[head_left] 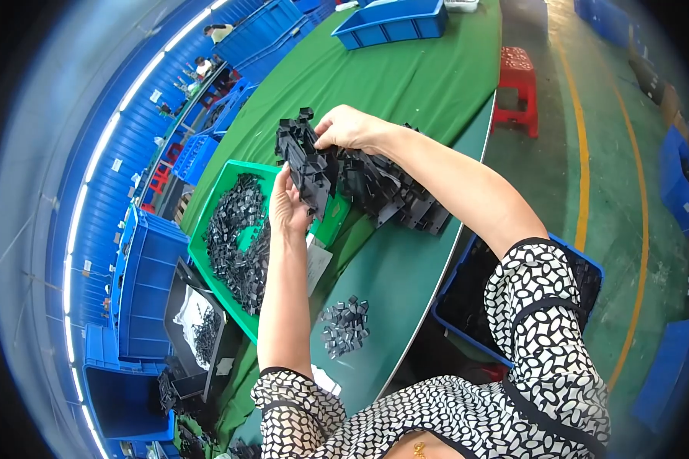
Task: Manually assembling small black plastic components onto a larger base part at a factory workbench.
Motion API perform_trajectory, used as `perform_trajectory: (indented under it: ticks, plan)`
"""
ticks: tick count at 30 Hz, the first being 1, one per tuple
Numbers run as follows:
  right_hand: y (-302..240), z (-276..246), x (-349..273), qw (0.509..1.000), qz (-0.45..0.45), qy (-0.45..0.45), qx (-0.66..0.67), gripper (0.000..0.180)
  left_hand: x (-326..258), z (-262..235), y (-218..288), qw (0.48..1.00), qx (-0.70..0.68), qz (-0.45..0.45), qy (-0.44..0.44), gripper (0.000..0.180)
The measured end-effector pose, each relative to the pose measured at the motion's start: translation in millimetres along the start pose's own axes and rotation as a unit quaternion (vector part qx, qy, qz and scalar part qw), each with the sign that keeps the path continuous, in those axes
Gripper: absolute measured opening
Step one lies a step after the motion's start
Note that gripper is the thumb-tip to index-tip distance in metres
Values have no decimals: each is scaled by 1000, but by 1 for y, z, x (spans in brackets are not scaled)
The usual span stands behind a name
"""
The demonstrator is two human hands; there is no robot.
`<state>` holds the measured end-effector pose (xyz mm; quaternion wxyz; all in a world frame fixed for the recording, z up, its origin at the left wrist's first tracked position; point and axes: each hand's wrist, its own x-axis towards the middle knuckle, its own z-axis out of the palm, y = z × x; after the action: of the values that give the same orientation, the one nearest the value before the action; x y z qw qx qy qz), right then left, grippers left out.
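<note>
A bunch of long black plastic parts (302, 157) is held up over the right edge of a green bin. My left hand (289, 205) grips it from below, with fingers closed along its near side. At its upper right side, my right hand (352, 128) has thumb and fingers closed on it; the fingertips are partly hidden. Just to the right, a heap of similar black plastic parts (383, 191) lies on the table, partly covered by my right forearm. The green bin (197, 243) contains many small black plastic pieces (237, 245).
A small pile of black pieces (344, 327) lies on the green tabletop (390, 294) near me. A blue crate (390, 24) stands on the green cloth (436, 73) at the far end. Beyond the table's right edge are a red stool (517, 88) and a blue bin (593, 268).
</note>
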<state>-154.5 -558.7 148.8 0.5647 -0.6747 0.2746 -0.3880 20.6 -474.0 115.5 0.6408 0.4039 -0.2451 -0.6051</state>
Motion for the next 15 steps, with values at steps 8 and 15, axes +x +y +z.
perform_trajectory:
  ticks: [8,15]
  plan:
    - [-1,2,-12,996,18,-85,-10,36,-17,-16,-6,998,-38,-1,-58,30]
    - [-16,19,-39,990,28,-135,9,39,-34,-37,-5,995,-48,35,-74,53]
